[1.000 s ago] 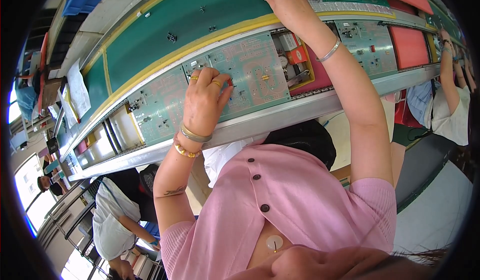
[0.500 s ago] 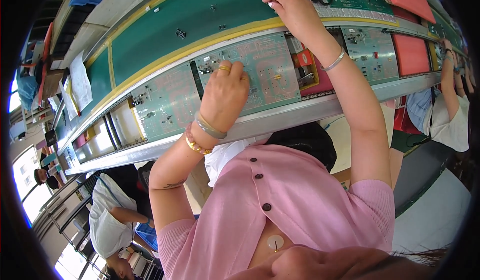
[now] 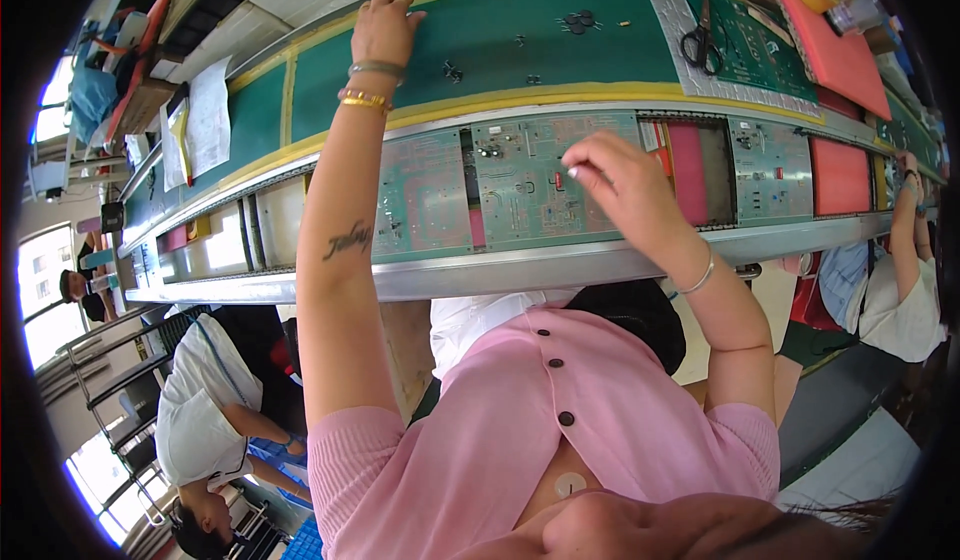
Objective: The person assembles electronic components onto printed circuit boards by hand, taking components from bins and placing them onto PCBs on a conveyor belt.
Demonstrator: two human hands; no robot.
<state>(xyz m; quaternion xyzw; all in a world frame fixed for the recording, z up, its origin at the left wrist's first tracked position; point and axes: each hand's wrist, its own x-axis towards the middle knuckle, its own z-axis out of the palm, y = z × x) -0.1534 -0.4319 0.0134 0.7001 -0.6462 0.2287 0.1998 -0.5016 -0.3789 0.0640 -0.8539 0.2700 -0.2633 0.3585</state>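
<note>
My left hand (image 3: 385, 32) is stretched to the far edge of the green mat (image 3: 330, 85). Its fingers are bent and the thumb stands a little apart; whatever lies beneath the palm is hidden. Over a green circuit board (image 3: 520, 218), my right hand (image 3: 628, 185) is closed in a pinch close to a small red component (image 3: 558, 180) on that board. A pale speck shows at its fingertips; I cannot tell whether it is a part or a nail. Black and silver components (image 3: 490, 148) stand at the board's far left corner.
Loose black discs (image 3: 580, 22) with leads and small black parts (image 3: 452, 72) lie on the mat. Black scissors (image 3: 703, 45) rest farther right. A metal rail (image 3: 440, 268) runs along the near side. Another circuit board (image 3: 770, 175) sits to the right. Other people work at both sides.
My left hand has left the circuit board and reached to the mat's far edge. The right hand has come back from the mat to over the board. The view has shifted leftward.
</note>
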